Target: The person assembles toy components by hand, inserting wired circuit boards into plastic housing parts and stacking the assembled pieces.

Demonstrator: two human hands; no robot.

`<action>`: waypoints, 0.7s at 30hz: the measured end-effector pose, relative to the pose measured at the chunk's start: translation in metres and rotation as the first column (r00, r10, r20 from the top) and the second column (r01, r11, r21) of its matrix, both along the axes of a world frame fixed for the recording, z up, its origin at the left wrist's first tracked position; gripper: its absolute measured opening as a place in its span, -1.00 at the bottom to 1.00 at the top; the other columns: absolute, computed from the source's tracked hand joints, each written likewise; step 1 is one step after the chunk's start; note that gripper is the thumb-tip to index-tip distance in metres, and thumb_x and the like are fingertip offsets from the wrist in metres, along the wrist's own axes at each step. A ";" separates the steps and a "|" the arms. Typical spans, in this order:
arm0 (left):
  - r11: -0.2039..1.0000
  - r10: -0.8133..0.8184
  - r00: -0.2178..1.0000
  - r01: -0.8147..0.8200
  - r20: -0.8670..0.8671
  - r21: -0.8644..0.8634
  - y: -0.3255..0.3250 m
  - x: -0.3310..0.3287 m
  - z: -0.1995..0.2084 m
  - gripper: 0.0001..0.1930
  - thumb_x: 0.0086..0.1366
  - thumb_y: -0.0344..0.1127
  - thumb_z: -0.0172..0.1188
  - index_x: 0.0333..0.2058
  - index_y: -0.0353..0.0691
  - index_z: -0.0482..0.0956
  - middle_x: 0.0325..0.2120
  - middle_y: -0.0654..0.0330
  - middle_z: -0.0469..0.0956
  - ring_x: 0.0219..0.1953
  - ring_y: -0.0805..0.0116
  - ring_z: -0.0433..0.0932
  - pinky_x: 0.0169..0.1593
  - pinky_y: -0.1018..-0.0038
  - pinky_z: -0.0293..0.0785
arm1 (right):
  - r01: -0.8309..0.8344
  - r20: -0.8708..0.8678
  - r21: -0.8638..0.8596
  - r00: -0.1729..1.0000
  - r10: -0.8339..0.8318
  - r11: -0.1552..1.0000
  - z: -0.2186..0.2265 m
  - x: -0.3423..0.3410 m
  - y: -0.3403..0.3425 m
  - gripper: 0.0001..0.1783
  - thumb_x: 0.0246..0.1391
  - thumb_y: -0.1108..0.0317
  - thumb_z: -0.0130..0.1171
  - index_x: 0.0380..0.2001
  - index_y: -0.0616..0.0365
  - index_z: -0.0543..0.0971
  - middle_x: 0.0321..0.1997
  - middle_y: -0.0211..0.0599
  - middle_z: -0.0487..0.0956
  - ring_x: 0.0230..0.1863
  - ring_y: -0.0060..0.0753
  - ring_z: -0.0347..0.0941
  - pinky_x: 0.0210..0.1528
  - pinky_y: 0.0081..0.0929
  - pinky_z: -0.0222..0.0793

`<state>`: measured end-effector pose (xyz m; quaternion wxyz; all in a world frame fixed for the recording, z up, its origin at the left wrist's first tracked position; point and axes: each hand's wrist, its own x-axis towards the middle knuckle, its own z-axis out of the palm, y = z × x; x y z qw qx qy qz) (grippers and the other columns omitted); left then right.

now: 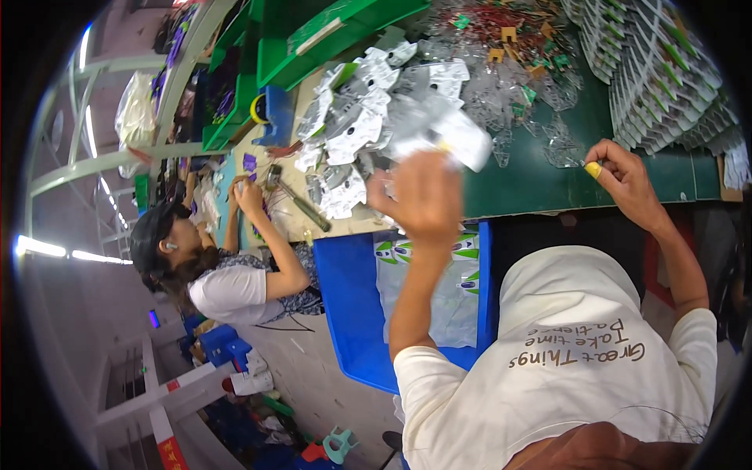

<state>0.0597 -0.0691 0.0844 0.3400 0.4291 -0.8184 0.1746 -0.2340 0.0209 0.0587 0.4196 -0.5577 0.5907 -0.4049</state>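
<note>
My left hand is raised over the near edge of the bench and smeared by motion. Its fingers are closed on a white card piece, blurred as well. To its left lies a heap of white and clear plastic-and-card pieces. My right hand, with a yellow wrap on a fingertip, is at the bench's right part. Its thumb and forefinger pinch the edge of a clear plastic piece, which lies on the green bench top.
Small clear, red, green and orange parts are strewn at the back. Ribbed stacks of white pieces rise at right. A blue bin stands below the edge. Green trays, a hammer and a co-worker are left.
</note>
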 end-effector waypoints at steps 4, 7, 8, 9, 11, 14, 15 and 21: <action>0.928 -0.314 0.947 0.321 -0.070 0.187 0.078 -0.035 -0.057 -0.70 0.02 -0.38 0.32 -0.20 -0.14 0.62 -0.27 0.25 0.59 -0.16 0.31 0.59 0.20 0.17 0.10 | -0.056 -0.182 0.013 0.982 0.057 0.998 0.002 0.000 0.006 -0.89 0.11 0.51 0.13 -0.27 0.27 0.48 -0.45 -0.39 0.42 -0.56 -0.61 0.25 -0.51 -0.55 0.15; 0.908 -0.319 0.947 0.316 -0.036 0.275 0.098 -0.048 -0.086 -0.67 0.00 -0.36 0.34 -0.19 -0.15 0.61 -0.17 0.21 0.55 -0.02 0.25 0.52 0.23 0.14 0.11 | -0.234 -0.348 -0.180 0.924 0.160 0.956 -0.004 0.014 0.007 -0.85 0.01 0.53 0.12 -0.29 0.25 0.47 -0.33 -0.13 0.49 -0.33 -0.06 0.46 -0.32 -0.22 0.36; 0.910 -0.296 0.955 0.288 -0.022 0.299 0.100 -0.051 -0.093 -0.65 -0.02 -0.36 0.35 -0.18 -0.17 0.60 -0.13 0.19 0.53 0.03 0.23 0.49 0.24 0.12 0.11 | -0.228 -0.349 -0.171 0.924 0.158 0.958 -0.008 0.018 0.008 -0.85 0.01 0.53 0.12 -0.29 0.25 0.47 -0.33 -0.13 0.49 -0.33 -0.06 0.46 -0.32 -0.22 0.36; 0.892 -0.289 0.956 0.286 -0.045 0.350 0.101 -0.053 -0.098 -0.63 -0.04 -0.35 0.37 -0.18 -0.18 0.59 -0.08 0.16 0.49 0.11 0.18 0.43 0.25 0.11 0.11 | -0.276 -0.424 -0.187 0.889 0.176 0.943 -0.015 0.023 0.007 -0.85 0.01 0.52 0.12 -0.29 0.25 0.47 -0.32 -0.14 0.48 -0.31 -0.07 0.48 -0.31 -0.22 0.38; 0.870 -0.300 0.952 0.299 -0.060 0.392 0.101 -0.056 -0.103 -0.63 -0.05 -0.34 0.39 -0.19 -0.17 0.58 -0.07 0.16 0.48 0.09 0.16 0.43 0.24 0.11 0.14 | -0.372 -0.574 -0.220 0.797 0.189 0.902 -0.026 0.033 0.004 -0.83 -0.04 0.50 0.16 -0.31 0.23 0.47 -0.28 -0.18 0.46 -0.27 -0.12 0.52 -0.30 -0.22 0.43; 0.813 -0.329 0.933 0.358 -0.147 0.460 0.094 -0.058 -0.095 -0.64 -0.05 -0.35 0.41 -0.22 -0.17 0.58 -0.09 0.14 0.49 0.04 0.13 0.46 0.18 0.14 0.23 | -0.457 -0.745 -0.205 0.646 0.165 0.866 -0.033 0.042 -0.001 -0.80 -0.09 0.49 0.19 -0.32 0.21 0.47 -0.26 -0.22 0.46 -0.27 -0.17 0.52 -0.34 -0.24 0.45; 0.774 -0.346 0.913 0.409 -0.219 0.484 0.089 -0.058 -0.089 -0.66 -0.05 -0.35 0.41 -0.24 -0.18 0.58 -0.11 0.12 0.51 0.00 0.11 0.48 0.14 0.16 0.29 | -0.455 -0.745 -0.205 0.647 0.163 0.867 -0.033 0.043 -0.001 -0.80 -0.09 0.49 0.19 -0.32 0.21 0.47 -0.26 -0.22 0.46 -0.27 -0.17 0.52 -0.34 -0.24 0.45; 0.785 -0.194 0.850 0.434 -0.489 0.442 0.024 -0.042 -0.088 -0.76 0.06 -0.43 0.38 -0.28 -0.30 0.56 -0.37 0.07 0.58 -0.29 0.01 0.53 -0.23 0.23 0.46 | -0.528 -0.756 -0.029 0.567 0.327 0.849 -0.032 0.043 0.006 -0.68 -0.03 0.49 0.17 -0.13 0.19 0.49 -0.12 -0.25 0.44 -0.17 -0.20 0.50 -0.24 -0.22 0.39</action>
